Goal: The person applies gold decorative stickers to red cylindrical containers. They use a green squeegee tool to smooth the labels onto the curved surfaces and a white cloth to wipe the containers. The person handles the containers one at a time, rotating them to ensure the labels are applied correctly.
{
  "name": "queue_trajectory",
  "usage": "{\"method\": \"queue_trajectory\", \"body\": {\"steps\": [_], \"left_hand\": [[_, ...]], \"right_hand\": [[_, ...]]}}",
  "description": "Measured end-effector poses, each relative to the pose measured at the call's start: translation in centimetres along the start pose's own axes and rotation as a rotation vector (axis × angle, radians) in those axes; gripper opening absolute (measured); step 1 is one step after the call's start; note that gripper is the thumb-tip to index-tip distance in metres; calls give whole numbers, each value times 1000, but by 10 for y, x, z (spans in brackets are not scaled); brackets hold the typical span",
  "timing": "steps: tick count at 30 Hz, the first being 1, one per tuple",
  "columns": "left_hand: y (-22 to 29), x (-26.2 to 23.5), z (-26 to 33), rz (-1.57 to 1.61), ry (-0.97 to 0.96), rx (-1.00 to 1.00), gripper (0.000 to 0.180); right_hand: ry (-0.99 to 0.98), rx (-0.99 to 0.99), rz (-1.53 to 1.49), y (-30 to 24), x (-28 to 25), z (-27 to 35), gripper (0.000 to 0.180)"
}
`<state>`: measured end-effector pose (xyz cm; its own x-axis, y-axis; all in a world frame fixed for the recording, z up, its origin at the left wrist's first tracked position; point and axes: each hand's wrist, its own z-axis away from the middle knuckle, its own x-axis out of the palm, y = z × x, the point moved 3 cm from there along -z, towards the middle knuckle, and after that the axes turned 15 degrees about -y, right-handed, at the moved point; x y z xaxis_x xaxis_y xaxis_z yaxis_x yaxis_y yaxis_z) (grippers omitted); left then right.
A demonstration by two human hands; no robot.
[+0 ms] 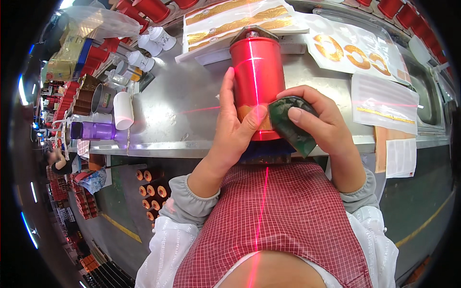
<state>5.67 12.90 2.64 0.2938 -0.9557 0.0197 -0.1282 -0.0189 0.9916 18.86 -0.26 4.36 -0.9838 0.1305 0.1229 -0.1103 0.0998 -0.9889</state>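
A glossy red cylinder point(266, 72) is in front of me at the bench edge, with a dark, many-sided piece point(253, 32) at its far end. Around its near part runs a gold strip point(245, 113). My left hand point(229, 126) grips the cylinder's left side, fingers along it and thumb pressed on the gold strip. In my right hand point(322, 119), pinched between thumb and fingers, is a flat dark green scraper-like piece point(295, 129). One edge of it meets the cylinder's right side. A bright red light line crosses the cylinder lengthwise.
Sheets with gold strips point(235, 21) lie at the back of the metal bench point(168, 101). Curved gold stickers point(355, 56) lie on a backing sheet at right. White bottles point(161, 38), a purple bottle point(93, 130) and a white roll point(123, 110) are at left.
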Motion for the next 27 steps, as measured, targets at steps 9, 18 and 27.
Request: {"method": "queue_trajectory", "body": {"steps": [9,18,27], "left_hand": [[5,0,2,249,10,58,81],[4,2,17,-117,-36,170,82],[4,14,16,-85,62,217,70]], "right_hand": [[221,-76,230,2,-15,26,30],[58,9,299,-10,-1,6,26],[193,-171,449,-11,-22,7,27]]}}
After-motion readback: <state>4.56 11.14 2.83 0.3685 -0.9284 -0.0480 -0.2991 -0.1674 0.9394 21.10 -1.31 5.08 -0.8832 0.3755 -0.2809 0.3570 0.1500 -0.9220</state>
